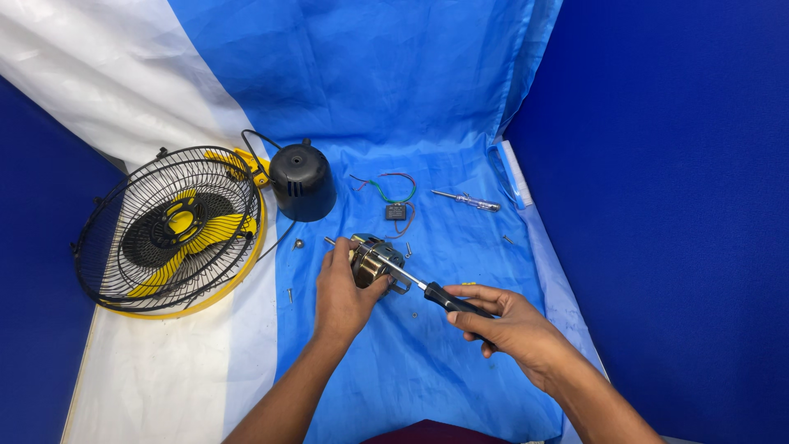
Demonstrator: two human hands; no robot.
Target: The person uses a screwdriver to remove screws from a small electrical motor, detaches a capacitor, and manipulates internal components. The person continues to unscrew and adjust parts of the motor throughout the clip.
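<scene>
The left hand (341, 292) grasps the fan motor (374, 259); the right hand (509, 325) grips a screwdriver (427, 289), its shaft slanting up-left onto the motor's top.

- Two hands: the left hand (341, 296) at the centre of the view, the right hand (514, 325) toward 4 o'clock.
- Two screwdrivers: a black-handled screwdriver (448, 300) near the centre, and a clear-handled screwdriver (468, 200) toward 1 o'clock.
- One fan motor (374, 259), at the centre.
- One black motor cover (302, 182), toward 11 o'clock.
- One fan guard (168, 230) with yellow blades inside, at 9 o'clock.
- One small black capacitor (395, 211) with coloured wires, toward 12 o'clock.
- At least four loose screws on the blue cloth (427, 99): one screw (297, 243) beside the cover, others around the motor.
</scene>
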